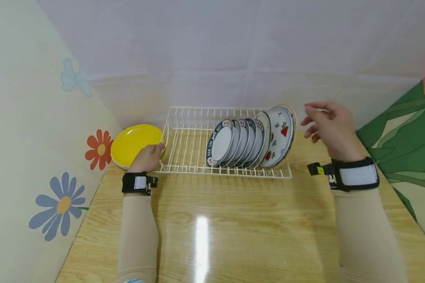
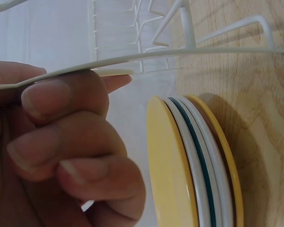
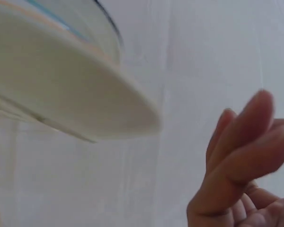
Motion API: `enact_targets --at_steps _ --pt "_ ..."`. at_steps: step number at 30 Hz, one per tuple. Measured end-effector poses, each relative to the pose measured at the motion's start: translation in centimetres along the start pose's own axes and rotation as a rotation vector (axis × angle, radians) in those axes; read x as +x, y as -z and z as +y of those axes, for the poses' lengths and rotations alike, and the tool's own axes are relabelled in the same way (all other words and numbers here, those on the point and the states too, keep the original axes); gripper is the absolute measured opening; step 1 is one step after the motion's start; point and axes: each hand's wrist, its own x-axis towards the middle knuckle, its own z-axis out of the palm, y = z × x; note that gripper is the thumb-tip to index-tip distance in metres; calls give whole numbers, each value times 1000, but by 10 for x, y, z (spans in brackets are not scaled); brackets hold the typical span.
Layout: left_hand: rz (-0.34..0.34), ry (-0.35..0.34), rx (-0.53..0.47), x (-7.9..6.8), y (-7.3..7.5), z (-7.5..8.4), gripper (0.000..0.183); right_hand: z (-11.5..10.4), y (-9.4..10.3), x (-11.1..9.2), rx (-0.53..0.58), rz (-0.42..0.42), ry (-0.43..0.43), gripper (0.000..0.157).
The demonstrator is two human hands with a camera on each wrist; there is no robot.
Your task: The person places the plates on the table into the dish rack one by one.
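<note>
A white wire dish rack [image 1: 184,170] stands on the table against the back. My left hand [image 1: 146,158] grips the wire at its left end, fingers curled around it in the left wrist view. Several small plates with dark patterned rims [image 1: 222,143] stand on edge in the rack's right half. To their right, larger plates lean, including one with red strawberry motifs [image 1: 277,133]. My right hand [image 1: 334,131] is raised beside the rack's right end, fingers loosely bent and holding nothing. In the right wrist view a gap separates it from the outermost plate's pale underside [image 3: 75,85].
A stack of plates topped by a yellow plate [image 1: 136,143] lies left of the rack, close to my left hand. The wooden table [image 1: 255,220] extends toward me. A white cloth [image 1: 212,47] hangs behind, and floral walls [image 1: 17,137] flank both sides.
</note>
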Motion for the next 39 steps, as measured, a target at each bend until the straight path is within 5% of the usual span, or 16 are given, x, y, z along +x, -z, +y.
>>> enact_targets --at_steps 7,19,26,39 --pt "16 -4 0 0 0 -1 59 52 3 -7 215 56 -68 25" --pt "10 -10 -5 3 0 5 62 122 -22 -11 133 53 -210 22" --pt "16 2 -4 4 -1 6 60 137 -53 -10 -62 15 -110 50" --pt "42 0 57 4 -5 3 58 144 -67 -6 17 -11 -74 50"
